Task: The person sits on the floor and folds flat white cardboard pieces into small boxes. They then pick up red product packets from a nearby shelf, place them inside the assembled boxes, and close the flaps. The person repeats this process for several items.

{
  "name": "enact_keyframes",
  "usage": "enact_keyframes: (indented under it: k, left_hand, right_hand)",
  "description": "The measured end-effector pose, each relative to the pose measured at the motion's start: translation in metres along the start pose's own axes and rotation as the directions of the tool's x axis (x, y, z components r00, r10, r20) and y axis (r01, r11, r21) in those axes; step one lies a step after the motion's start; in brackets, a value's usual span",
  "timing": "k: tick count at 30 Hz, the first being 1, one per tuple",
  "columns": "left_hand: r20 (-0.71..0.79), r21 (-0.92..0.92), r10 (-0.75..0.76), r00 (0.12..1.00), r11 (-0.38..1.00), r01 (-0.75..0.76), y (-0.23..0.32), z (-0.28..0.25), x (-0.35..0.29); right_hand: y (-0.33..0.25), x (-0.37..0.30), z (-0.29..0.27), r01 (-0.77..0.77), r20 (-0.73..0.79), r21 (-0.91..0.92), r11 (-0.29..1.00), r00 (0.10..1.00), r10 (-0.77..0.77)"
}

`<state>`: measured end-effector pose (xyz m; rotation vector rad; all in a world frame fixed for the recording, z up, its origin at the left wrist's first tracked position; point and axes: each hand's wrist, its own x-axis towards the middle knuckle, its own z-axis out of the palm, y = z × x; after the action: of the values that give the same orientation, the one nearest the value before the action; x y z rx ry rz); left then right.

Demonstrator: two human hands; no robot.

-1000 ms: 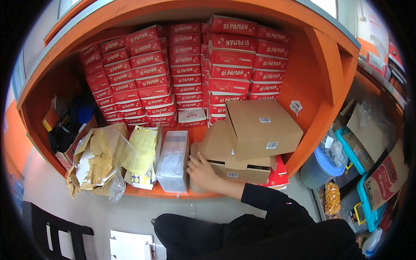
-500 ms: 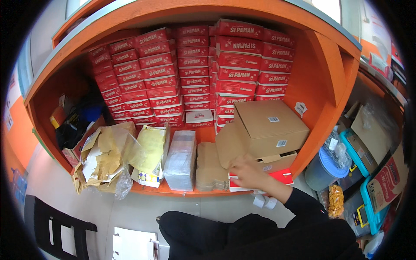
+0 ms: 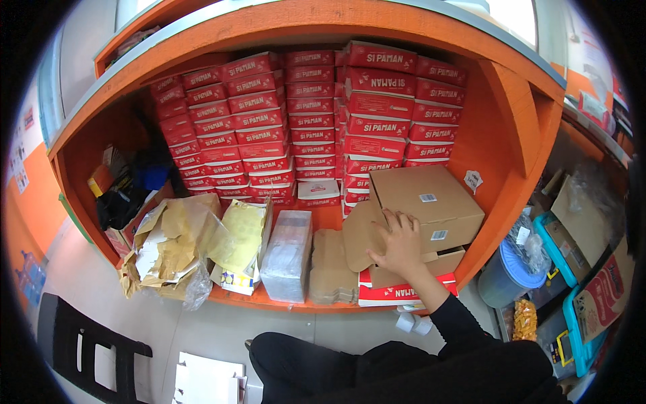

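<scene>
My right hand point(image 3: 402, 246), its fingers spread, reaches up from a black sleeve against the front left part of a brown cardboard box point(image 3: 427, 200). The fingertips are at the base of the box's rounded open flap point(image 3: 360, 236), which sticks out to the left; whether they press on it I cannot tell. Under this box is another brown cardboard box point(image 3: 441, 264), which rests on flat red and white cartons point(image 3: 383, 296). To the left stands a bundle of flat brown cardboard pieces point(image 3: 330, 269). My left hand does not show.
Stacks of red boxes point(image 3: 252, 121) fill the back of the orange shelf point(image 3: 511, 135). Along its front edge are a plastic-wrapped block point(image 3: 287, 259), yellow sheets point(image 3: 239, 236) and torn brown paper point(image 3: 171, 239). A blue-lidded bin point(image 3: 515, 259) stands right; a black chair point(image 3: 81, 343) is at lower left.
My right hand has moved up and slightly right, from beside the flap's lower edge to the box's front, and its fingers have spread. The view has shifted slightly.
</scene>
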<state>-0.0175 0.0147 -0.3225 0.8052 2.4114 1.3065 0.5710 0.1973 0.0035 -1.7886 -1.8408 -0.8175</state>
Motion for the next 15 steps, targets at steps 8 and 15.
enact_keyframes:
  k: [8,15]
  left_hand:
    - [-0.023,-0.012,-0.010,1.000,1.000,0.009,0.001,0.000,-0.008]
    - [-0.043,-0.018,-0.017,0.999,1.000,0.016,0.004,0.000,-0.015]
  right_hand:
    - [-0.056,-0.016,0.038,0.334,0.048,0.089,0.938,0.939,-0.339]
    - [-0.053,-0.004,0.104,0.447,0.795,-0.319,0.836,0.606,-0.021]
